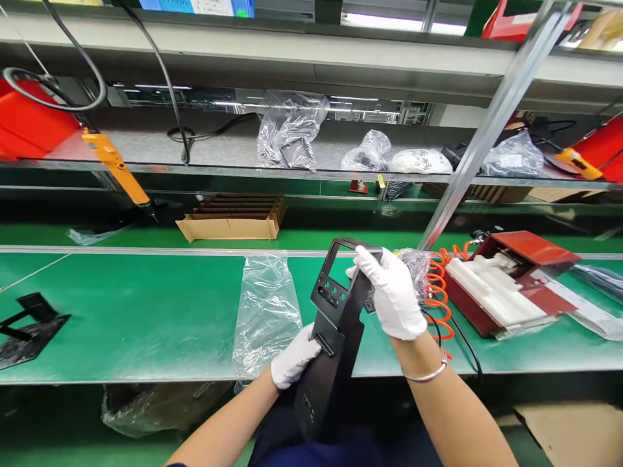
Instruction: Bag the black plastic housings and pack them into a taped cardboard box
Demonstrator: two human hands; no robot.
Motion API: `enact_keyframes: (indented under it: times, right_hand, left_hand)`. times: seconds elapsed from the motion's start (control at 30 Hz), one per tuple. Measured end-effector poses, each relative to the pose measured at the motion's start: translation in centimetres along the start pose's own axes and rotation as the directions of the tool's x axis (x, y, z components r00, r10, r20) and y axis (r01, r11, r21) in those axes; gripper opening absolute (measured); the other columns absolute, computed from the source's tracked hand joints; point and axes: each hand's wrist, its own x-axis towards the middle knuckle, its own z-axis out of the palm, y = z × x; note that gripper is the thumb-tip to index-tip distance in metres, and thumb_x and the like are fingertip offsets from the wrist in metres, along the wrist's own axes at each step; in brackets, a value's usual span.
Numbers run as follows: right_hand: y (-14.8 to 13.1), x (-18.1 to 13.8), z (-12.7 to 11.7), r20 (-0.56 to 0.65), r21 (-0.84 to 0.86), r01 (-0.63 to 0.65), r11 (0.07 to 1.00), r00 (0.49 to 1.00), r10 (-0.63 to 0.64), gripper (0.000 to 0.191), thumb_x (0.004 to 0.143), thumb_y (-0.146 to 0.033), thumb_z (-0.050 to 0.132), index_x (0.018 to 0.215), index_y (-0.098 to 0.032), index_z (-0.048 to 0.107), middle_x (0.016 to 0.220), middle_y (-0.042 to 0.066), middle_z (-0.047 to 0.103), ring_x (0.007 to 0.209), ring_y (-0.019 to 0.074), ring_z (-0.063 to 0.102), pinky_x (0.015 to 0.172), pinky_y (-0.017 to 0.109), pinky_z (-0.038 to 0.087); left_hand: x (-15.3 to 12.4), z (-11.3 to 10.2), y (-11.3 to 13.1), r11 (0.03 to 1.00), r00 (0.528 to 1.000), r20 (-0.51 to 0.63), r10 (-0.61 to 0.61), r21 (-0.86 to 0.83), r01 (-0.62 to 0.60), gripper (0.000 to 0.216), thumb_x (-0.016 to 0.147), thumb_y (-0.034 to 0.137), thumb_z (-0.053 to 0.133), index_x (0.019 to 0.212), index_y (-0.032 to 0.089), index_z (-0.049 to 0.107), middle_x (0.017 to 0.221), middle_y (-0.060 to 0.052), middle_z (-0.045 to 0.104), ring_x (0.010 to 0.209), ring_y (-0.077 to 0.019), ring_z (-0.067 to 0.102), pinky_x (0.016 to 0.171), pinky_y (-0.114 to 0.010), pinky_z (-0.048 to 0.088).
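Note:
A long black housing (324, 363) with a rectangular window and several round holes at its upper end is held tilted over the front edge of the green bench. My right hand (393, 295), in a white glove, grips the window frame at the top right. Lower down, my left hand (296, 355), gloved too, is closed on the housing's left side near a small raised block; part of its fingers is hidden behind the housing. A clear plastic bag (267, 311) lies flat on the bench, just left of the housing.
An orange electric screwdriver (119, 168) hangs at the left above a divided cardboard box (231, 227). A black stand-like part (34, 324) lies far left. To the right are a coiled orange air hose (439, 292) and a red box with white pieces (496, 285). A metal post (491, 130) slants upward.

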Motion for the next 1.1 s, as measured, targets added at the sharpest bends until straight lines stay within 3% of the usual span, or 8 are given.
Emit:
enact_keyframes:
  times: [0.1,0.23,0.33,0.43,0.6,0.8,0.97,1.1]
  right_hand:
    - [0.5,0.1,-0.4,0.016,0.093,-0.093,0.991,0.996,0.092,0.063,0.078,-0.079,0.062,0.081,-0.016,0.060,0.071,0.003,0.066,0.066,0.0178,0.069,0.059,0.028,0.056]
    - [0.3,-0.3,-0.5,0.129,0.071,-0.049,0.996,0.991,0.039,0.058,0.070,-0.070,0.077,0.089,-0.017,0.062,0.083,0.004,0.071,0.074,0.0163,0.071,0.065,0.026,0.057]
    - [0.3,-0.6,-0.3,0.087,0.059,-0.084,0.995,0.993,0.079,0.056,0.066,-0.064,0.082,0.089,-0.018,0.060,0.078,0.001,0.070,0.069,0.0143,0.068,0.061,0.024,0.055]
    - [0.7,-0.6,-0.3,0.069,0.083,-0.136,0.987,0.989,0.131,0.057,0.073,-0.072,0.072,0.083,-0.018,0.058,0.073,0.002,0.068,0.065,0.0158,0.068,0.060,0.027,0.057]
    - [1.3,-0.4,-0.7,0.246,0.080,-0.084,0.993,0.967,0.062,0.051,0.074,-0.063,0.076,0.095,-0.019,0.062,0.088,0.002,0.072,0.080,0.0154,0.072,0.072,0.025,0.060]
    - [2.5,0.1,-0.6,0.075,0.114,-0.154,0.981,0.986,0.146,0.060,0.078,-0.076,0.066,0.079,-0.017,0.059,0.073,0.005,0.068,0.062,0.0194,0.070,0.055,0.030,0.057]
    - [2.6,-0.2,-0.5,0.250,0.099,-0.101,0.990,0.965,0.074,0.049,0.078,-0.064,0.075,0.093,-0.019,0.063,0.086,0.004,0.073,0.081,0.0182,0.074,0.072,0.029,0.061]
    - [2.5,-0.1,-0.3,0.109,0.084,-0.169,0.982,0.981,0.160,0.056,0.074,-0.071,0.073,0.080,-0.018,0.058,0.066,0.002,0.066,0.062,0.0175,0.069,0.056,0.026,0.054]
  left_hand:
    - [-0.7,0.0,0.1,0.999,1.000,0.005,-0.022,-0.026,0.022,0.077,0.056,0.072,0.088,0.111,0.019,0.078,0.115,-0.011,0.077,0.108,-0.0319,0.067,0.099,-0.041,0.051]
    - [-1.7,0.5,0.1,0.993,0.997,-0.018,-0.069,-0.097,0.067,0.074,0.059,0.070,0.087,0.114,0.021,0.078,0.116,-0.011,0.077,0.114,-0.0328,0.067,0.105,-0.043,0.049]
    - [-2.0,1.1,-0.3,0.987,0.996,0.008,-0.090,-0.131,0.090,0.078,0.058,0.072,0.087,0.117,0.022,0.078,0.120,-0.011,0.076,0.119,-0.0337,0.065,0.109,-0.043,0.047]
    - [-2.0,1.3,-1.1,0.975,0.991,0.055,-0.123,-0.182,0.131,0.078,0.058,0.072,0.087,0.117,0.022,0.077,0.122,-0.011,0.075,0.119,-0.0341,0.066,0.108,-0.044,0.048]
    - [-2.1,1.1,-1.9,0.955,0.985,-0.005,-0.173,-0.244,0.166,0.068,0.057,0.069,0.089,0.110,0.028,0.079,0.118,-0.007,0.077,0.112,-0.0293,0.069,0.106,-0.042,0.049]
    - [-2.2,1.0,-2.9,0.943,0.978,-0.007,-0.208,-0.268,0.198,0.069,0.053,0.066,0.092,0.105,0.024,0.079,0.112,-0.009,0.078,0.112,-0.0316,0.070,0.107,-0.045,0.049]
    - [-2.1,0.7,-3.8,0.905,0.971,-0.017,-0.240,-0.365,0.217,0.063,0.058,0.062,0.092,0.108,0.028,0.077,0.115,-0.007,0.078,0.117,-0.0302,0.069,0.111,-0.046,0.047]
    - [-2.1,0.8,-3.9,0.898,0.971,0.015,-0.238,-0.377,0.226,0.056,0.058,0.057,0.094,0.101,0.026,0.078,0.113,-0.007,0.079,0.119,-0.0315,0.068,0.112,-0.048,0.046]
